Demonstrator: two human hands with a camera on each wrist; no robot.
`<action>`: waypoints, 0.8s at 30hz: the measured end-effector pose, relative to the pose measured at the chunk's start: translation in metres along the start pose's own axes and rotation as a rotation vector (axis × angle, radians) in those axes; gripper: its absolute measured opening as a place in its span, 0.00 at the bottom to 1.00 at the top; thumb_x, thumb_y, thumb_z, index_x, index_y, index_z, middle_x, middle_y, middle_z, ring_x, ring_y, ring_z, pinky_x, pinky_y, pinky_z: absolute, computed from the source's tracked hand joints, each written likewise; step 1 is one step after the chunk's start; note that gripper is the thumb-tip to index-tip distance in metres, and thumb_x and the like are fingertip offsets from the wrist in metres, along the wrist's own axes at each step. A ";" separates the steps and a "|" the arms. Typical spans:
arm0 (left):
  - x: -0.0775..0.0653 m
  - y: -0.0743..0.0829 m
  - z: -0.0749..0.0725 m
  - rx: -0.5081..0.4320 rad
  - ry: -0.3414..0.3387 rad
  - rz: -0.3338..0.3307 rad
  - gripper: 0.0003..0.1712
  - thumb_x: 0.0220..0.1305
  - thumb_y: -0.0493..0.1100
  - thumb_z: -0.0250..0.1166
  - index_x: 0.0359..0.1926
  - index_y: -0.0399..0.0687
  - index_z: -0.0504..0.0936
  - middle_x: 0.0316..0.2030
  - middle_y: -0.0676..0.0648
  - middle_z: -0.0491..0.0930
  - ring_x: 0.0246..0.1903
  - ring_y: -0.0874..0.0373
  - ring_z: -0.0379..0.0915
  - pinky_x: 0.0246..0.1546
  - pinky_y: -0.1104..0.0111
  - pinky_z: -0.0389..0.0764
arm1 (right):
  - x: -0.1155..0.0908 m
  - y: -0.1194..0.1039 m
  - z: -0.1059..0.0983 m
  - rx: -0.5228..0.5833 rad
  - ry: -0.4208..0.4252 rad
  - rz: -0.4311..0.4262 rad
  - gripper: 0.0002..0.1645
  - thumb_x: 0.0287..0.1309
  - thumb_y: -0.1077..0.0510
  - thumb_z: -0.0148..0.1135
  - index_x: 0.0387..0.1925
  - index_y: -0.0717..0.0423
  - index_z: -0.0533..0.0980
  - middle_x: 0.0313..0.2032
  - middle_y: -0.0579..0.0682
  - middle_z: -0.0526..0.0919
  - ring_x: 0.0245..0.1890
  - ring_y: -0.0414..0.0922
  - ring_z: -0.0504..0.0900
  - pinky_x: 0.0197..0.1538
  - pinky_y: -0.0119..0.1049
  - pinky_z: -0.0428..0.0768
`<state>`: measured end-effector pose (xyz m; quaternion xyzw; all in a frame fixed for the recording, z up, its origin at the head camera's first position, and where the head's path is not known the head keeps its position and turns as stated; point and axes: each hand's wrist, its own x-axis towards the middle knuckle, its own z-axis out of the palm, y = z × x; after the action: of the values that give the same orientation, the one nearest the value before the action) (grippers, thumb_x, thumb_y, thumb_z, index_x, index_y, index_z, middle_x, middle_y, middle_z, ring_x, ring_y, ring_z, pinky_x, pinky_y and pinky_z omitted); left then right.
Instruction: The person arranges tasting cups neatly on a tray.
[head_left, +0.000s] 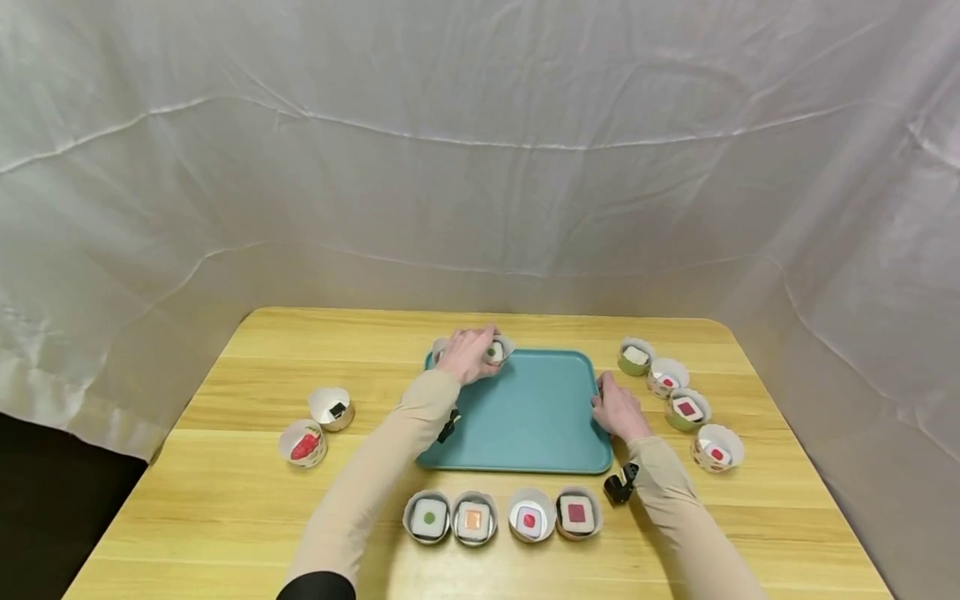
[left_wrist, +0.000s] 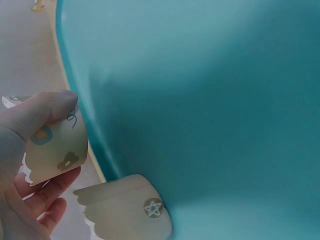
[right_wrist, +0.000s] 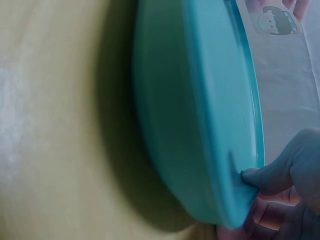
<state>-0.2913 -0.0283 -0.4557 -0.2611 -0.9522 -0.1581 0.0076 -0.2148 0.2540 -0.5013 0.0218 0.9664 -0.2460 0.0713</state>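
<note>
My left hand point(head_left: 467, 354) grips a paper cup point(left_wrist: 62, 145) over the far rim of the teal tray point(head_left: 528, 417), thumb on one side and fingers on the other. Inside that cup shows a white piece point(head_left: 494, 352) with a green centre. A second paper cup point(left_wrist: 127, 210) stands in the tray's far left corner, mostly behind the hand in the head view. At the tray's right edge, my right hand point(head_left: 621, 408) pinches the rim, its thumb point(right_wrist: 260, 179) on the inner side and the fingers outside and below.
Nearest me, a row of several cups, among them one with an orange-topped piece point(head_left: 473, 520), lines the table point(head_left: 247, 517). Several more cups, one with a dark red square point(head_left: 687, 408), stand to the right. Two cups stand at left, one holding something red point(head_left: 304, 447).
</note>
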 end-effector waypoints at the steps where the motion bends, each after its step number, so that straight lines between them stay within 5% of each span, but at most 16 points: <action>1: 0.000 0.000 0.000 0.004 -0.003 -0.001 0.29 0.61 0.47 0.73 0.59 0.45 0.73 0.52 0.42 0.85 0.52 0.46 0.81 0.66 0.50 0.72 | 0.000 0.000 0.000 0.002 -0.001 0.003 0.13 0.72 0.60 0.49 0.53 0.63 0.64 0.38 0.64 0.78 0.33 0.55 0.77 0.34 0.44 0.76; 24: -0.001 -0.005 0.007 0.071 -0.077 -0.035 0.29 0.62 0.49 0.72 0.60 0.44 0.75 0.52 0.43 0.85 0.55 0.47 0.81 0.80 0.52 0.54 | -0.003 -0.005 0.000 -0.003 -0.007 -0.005 0.15 0.72 0.60 0.48 0.55 0.63 0.64 0.42 0.66 0.80 0.36 0.57 0.78 0.37 0.48 0.78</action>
<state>-0.2923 -0.0312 -0.4637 -0.2501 -0.9612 -0.1139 -0.0225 -0.2125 0.2499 -0.4984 0.0183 0.9665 -0.2450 0.0739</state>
